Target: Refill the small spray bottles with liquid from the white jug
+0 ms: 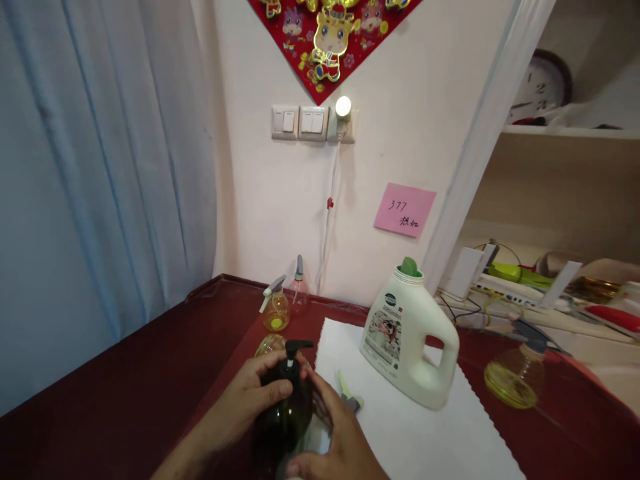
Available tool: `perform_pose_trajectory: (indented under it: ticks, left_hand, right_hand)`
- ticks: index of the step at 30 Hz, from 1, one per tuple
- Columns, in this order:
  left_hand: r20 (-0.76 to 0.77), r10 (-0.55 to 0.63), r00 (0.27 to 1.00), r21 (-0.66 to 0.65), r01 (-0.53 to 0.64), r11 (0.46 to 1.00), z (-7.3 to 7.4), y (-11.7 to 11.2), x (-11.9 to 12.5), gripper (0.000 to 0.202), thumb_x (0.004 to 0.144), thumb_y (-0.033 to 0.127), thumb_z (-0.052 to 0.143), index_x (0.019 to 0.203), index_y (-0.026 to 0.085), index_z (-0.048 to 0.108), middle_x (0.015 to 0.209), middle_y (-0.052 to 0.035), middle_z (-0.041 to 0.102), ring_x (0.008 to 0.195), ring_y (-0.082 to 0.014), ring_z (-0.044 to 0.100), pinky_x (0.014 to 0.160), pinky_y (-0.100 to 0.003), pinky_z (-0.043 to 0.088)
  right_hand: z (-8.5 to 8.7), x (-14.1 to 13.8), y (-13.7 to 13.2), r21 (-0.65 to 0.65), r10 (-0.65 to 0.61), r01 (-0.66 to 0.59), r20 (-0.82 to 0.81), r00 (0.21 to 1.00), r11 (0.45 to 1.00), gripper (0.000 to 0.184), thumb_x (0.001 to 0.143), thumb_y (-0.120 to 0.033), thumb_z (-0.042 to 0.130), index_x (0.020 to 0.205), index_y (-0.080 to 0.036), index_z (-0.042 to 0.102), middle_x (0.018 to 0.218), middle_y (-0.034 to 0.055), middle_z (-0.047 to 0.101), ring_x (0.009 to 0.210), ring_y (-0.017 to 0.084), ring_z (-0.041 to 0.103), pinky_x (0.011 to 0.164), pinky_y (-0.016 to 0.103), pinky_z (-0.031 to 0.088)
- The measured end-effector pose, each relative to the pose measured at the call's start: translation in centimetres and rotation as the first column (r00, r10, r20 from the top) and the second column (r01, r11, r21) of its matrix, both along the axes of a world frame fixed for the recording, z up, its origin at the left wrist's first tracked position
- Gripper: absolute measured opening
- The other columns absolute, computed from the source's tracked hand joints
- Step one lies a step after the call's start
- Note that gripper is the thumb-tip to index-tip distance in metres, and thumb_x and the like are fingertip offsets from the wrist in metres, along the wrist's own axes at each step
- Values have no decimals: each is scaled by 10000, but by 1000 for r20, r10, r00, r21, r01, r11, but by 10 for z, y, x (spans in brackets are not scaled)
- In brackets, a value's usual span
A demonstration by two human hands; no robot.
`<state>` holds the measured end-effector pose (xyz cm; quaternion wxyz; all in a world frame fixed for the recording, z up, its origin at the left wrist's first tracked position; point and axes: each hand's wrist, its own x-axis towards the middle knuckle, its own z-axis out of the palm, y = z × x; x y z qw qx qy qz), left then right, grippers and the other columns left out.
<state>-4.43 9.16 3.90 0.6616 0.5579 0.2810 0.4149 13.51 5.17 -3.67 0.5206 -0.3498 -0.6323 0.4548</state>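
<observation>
At the far left, a pale blue curtain (pixel 100 167) hangs beside the dark red tabletop (pixel 100 413). Just behind your hands, a yellow-tinted spray bottle (pixel 276 310) and a clear spray bottle (pixel 299 290) stand against the wall. Low in the frame, your left hand (pixel 235 403) is closed around the shoulder of a dark tinted pump bottle (pixel 285 417), and your right hand (pixel 335 437) curves against its other side, so both hands are grasping it. Its surface looks smooth and may be slippery, and its weight is hard to judge. The body, below the black pump head (pixel 295 350), looks like the safest place to hold, since the pump may give under pressure. To the right, a pale green and grey spray head (pixel 351 395) lies on a white paper mat (pixel 425 427), with a white detergent jug (pixel 407 340) tilted on it. Further right, a round yellow-tinted spray bottle (pixel 515 380) sits on the tabletop.
</observation>
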Motion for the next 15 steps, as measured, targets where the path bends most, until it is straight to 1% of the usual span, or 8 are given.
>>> perform_pose_trajectory:
  ticks: [2,3,5,7,10,13,15]
  left_hand:
    - [-60,63,996,43,-60,997,9,1,-9,414,737,429,847,1087,223,767,967,-51,742,891,-240,677,784,-295,525]
    - [-94,106,990,68,-99,993,12,1,-16,407,737,432,847,1078,224,771,963,-47,746,885,-236,676,777,-285,527]
    - [-160,194,968,100,-180,979,17,2,-31,405,741,440,845,1081,235,768,955,-37,751,868,-227,676,753,-266,532]
    - [-216,261,941,112,-242,964,16,1,-44,420,743,458,842,1094,243,761,918,-25,748,829,-219,677,723,-260,540]
    - [-247,344,906,114,-325,939,6,-2,-52,453,744,483,836,1121,249,746,939,-20,755,840,-219,684,727,-262,556]
    - [-233,425,875,119,-409,905,-10,-3,-45,504,720,512,843,1123,230,735,1005,-32,768,902,-234,694,762,-265,565]
    - [-230,437,870,115,-421,900,-22,-2,-38,516,722,518,837,1125,213,728,1015,-40,773,918,-242,702,779,-273,569]
  right_hand:
    - [6,7,-3,-51,-21,20,-6,1000,999,1064,575,-545,912,1490,-275,441,1573,147,449,1460,351,403,1177,535,360]
    - [9,12,-4,-80,-50,49,-10,999,996,1005,607,-535,899,1472,-280,455,1556,144,473,1445,345,427,1165,527,381]
    - [13,22,-4,-116,-134,130,-26,991,985,839,702,-518,847,1421,-282,487,1505,135,526,1404,326,477,1137,511,410]
    - [18,31,-2,-125,-219,212,-50,974,969,677,793,-519,770,1369,-277,508,1436,130,572,1337,303,534,1082,493,452]
    - [24,40,1,-132,-300,288,-82,950,948,544,866,-552,681,1299,-259,531,1319,124,615,1193,270,610,998,468,500]
    - [32,44,1,-121,-323,311,-100,941,943,499,891,-575,643,1252,-243,550,1226,107,639,1070,244,652,967,459,508]
    - [36,47,-1,-110,-332,322,-101,938,940,495,893,-583,635,1241,-239,561,1191,99,653,1018,236,663,936,448,516]
